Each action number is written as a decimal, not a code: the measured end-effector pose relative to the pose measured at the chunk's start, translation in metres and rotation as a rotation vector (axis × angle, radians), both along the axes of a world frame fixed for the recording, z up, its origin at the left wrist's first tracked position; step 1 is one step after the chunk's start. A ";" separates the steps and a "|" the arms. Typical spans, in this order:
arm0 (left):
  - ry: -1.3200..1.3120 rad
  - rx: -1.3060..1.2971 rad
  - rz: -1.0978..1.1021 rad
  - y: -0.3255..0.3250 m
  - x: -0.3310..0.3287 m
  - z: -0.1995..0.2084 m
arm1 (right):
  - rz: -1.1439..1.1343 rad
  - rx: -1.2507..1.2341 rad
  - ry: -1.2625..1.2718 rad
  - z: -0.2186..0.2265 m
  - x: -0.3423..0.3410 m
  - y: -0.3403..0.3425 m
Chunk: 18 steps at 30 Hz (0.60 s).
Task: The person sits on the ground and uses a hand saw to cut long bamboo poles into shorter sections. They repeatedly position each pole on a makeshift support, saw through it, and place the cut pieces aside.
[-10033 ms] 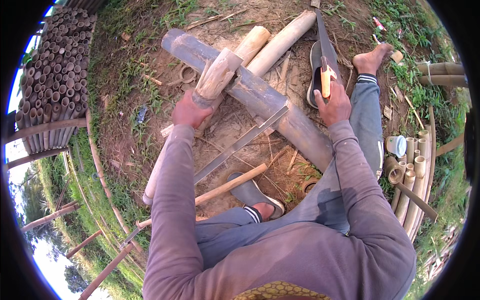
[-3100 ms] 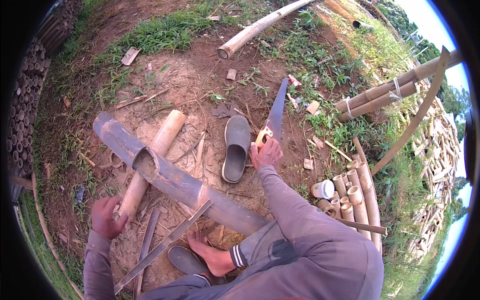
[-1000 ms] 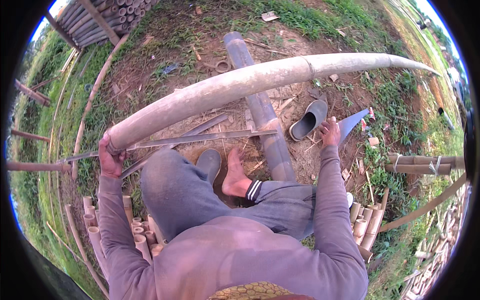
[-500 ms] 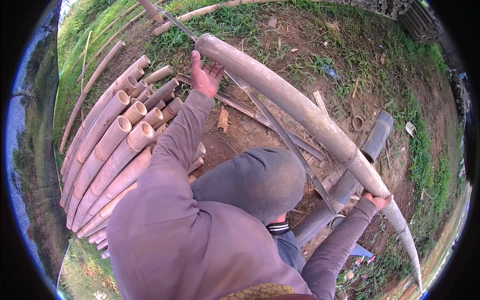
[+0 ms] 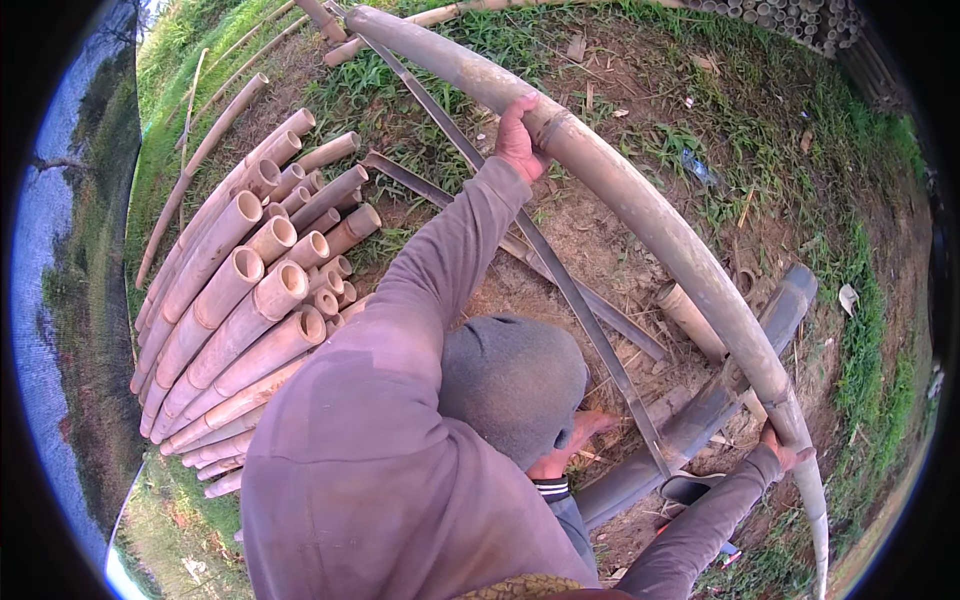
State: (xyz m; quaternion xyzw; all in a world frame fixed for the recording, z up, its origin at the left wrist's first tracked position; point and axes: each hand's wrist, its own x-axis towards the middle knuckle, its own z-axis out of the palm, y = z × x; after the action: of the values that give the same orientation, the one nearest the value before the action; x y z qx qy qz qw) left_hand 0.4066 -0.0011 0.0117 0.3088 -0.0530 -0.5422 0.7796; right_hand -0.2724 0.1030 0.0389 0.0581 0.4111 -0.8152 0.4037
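A long, thick bamboo pole (image 5: 655,210) stretches diagonally from the far middle to the lower right. My left hand (image 5: 522,142) grips it near a joint, thumb over the near side and the other fingers largely hidden beneath. Toward the pole's lower right part, my right hand (image 5: 783,450) is closed around its underside. The pole passes over a dark, thick bamboo log (image 5: 690,425) lying on the ground. Between my left arm and the pole runs a long, narrow strip (image 5: 583,318), its near end at the log.
Cut bamboo poles (image 5: 205,310) are piled at the left, open ends facing away. A split bamboo piece (image 5: 620,325) and a short bamboo length (image 5: 692,320) lie beyond my knee. More bamboo (image 5: 790,20) is stacked far right. My bare foot (image 5: 590,430) rests near the log.
My left hand, open under the pole's far end before, now grips the pole farther along toward the right. The pole's far end has shifted left and away; my right hand is slightly lower.
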 end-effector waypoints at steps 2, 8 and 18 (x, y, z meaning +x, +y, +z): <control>-0.042 0.007 -0.008 -0.020 -0.005 -0.004 | -0.031 0.139 0.109 -0.020 -0.032 -0.014; -0.283 0.443 0.380 -0.087 0.091 0.022 | 0.384 -0.006 -0.027 -0.023 0.190 -0.054; -0.644 0.446 0.126 -0.042 0.055 -0.059 | 1.531 0.105 1.740 -0.066 0.323 0.029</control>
State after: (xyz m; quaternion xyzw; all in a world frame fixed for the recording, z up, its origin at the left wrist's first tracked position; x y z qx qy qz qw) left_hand 0.4621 -0.0432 -0.0469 0.6275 -0.1565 -0.3668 0.6687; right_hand 0.0507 0.1324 -0.0275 -0.7692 0.5107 -0.1044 0.3695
